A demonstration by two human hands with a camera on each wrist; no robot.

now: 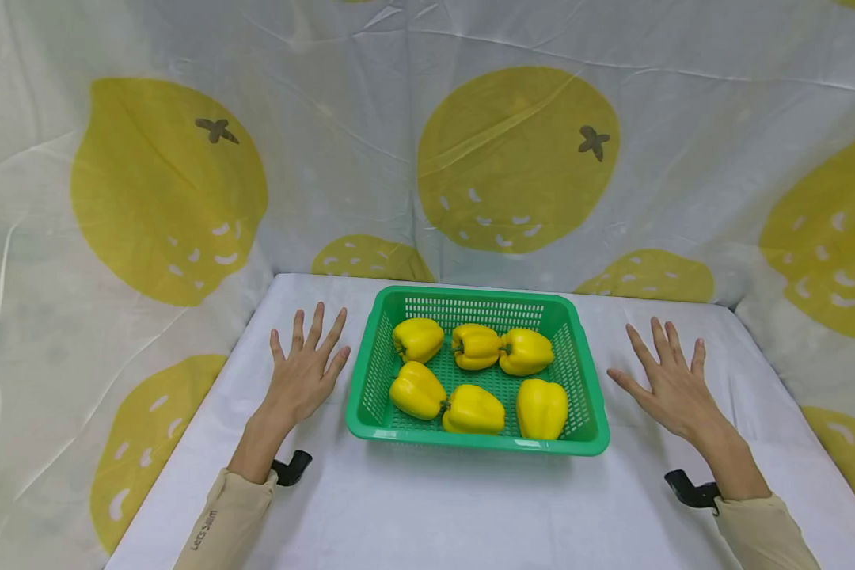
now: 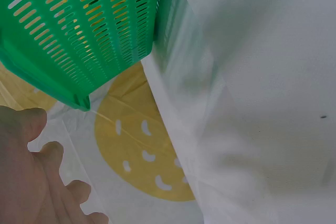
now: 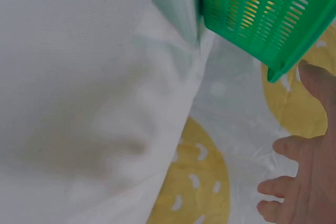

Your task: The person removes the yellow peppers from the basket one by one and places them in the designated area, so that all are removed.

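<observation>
A green plastic basket (image 1: 477, 445) with slotted walls stands on the white table, holding several yellow bell peppers (image 1: 473, 409). One bell pepper (image 1: 541, 408) sits apart in the near right corner, while two touch each other along the far side. To the left of the basket, my left hand (image 1: 301, 381) is held palm down with fingers spread, touching nothing. My right hand (image 1: 673, 389) is likewise spread beyond the basket's right side and holds nothing. Both wrist views show the slotted basket wall (image 2: 100, 30) near the thumb, with a gap between.
White cloth (image 1: 456, 514) covers the table. Behind and at both sides hang white curtains with large yellow lemon prints (image 1: 518, 158). A black wrist mount (image 1: 292, 467) sticks out under the left wrist, another black mount (image 1: 691, 489) under the right.
</observation>
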